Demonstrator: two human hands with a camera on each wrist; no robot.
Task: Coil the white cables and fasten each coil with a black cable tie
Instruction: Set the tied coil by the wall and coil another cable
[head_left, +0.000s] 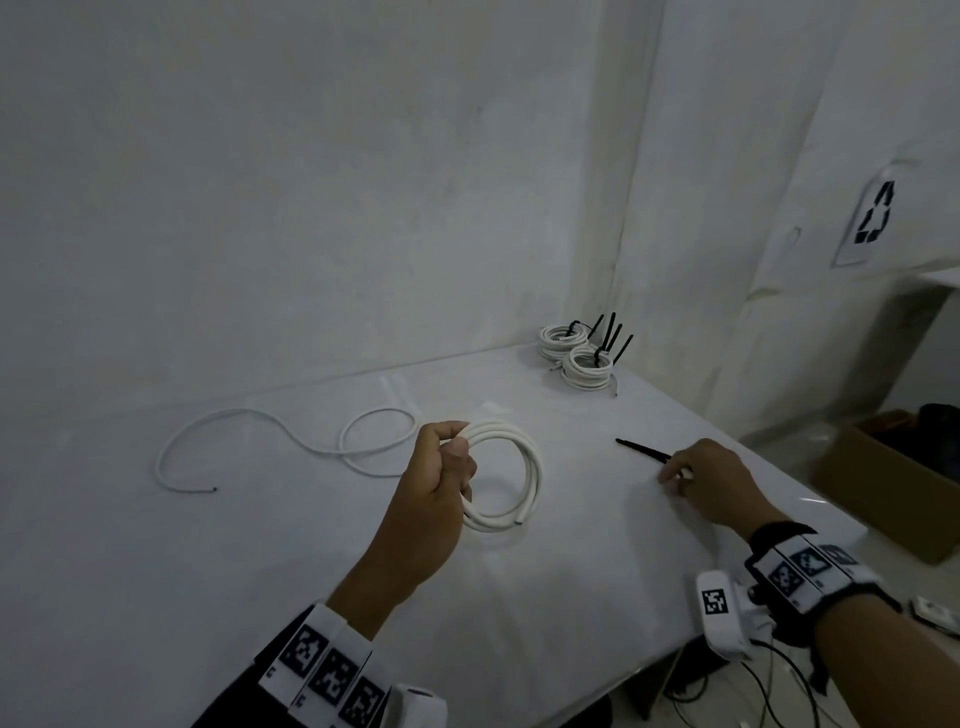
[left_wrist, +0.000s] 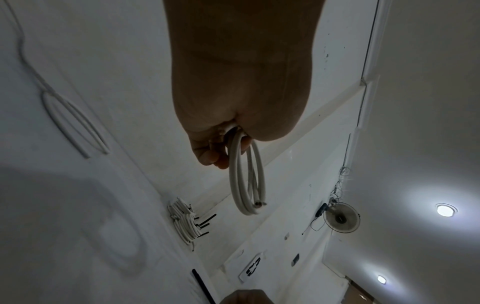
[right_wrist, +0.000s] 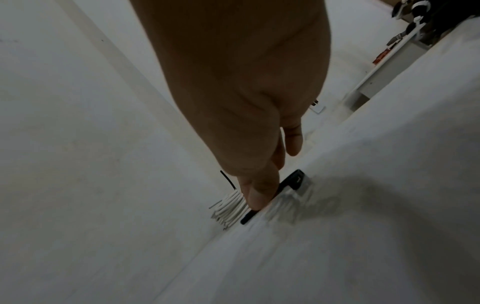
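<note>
My left hand (head_left: 452, 452) grips a coil of white cable (head_left: 524, 467) and holds it just above the white table (head_left: 208, 571). In the left wrist view the coil (left_wrist: 246, 185) hangs from the curled fingers (left_wrist: 207, 154), its cut end showing at the bottom. My right hand (head_left: 685, 475) is down on the table and pinches one end of a black cable tie (head_left: 641, 449). In the right wrist view its fingertips (right_wrist: 255, 197) sit on the tie (right_wrist: 291, 181). A loose white cable (head_left: 291, 441) lies uncoiled to the left.
Two finished coils with black ties (head_left: 576, 353) stand in the table's far corner by the wall. The table's right edge (head_left: 779, 478) runs close past my right hand. A cardboard box (head_left: 893, 478) sits lower down beyond that edge.
</note>
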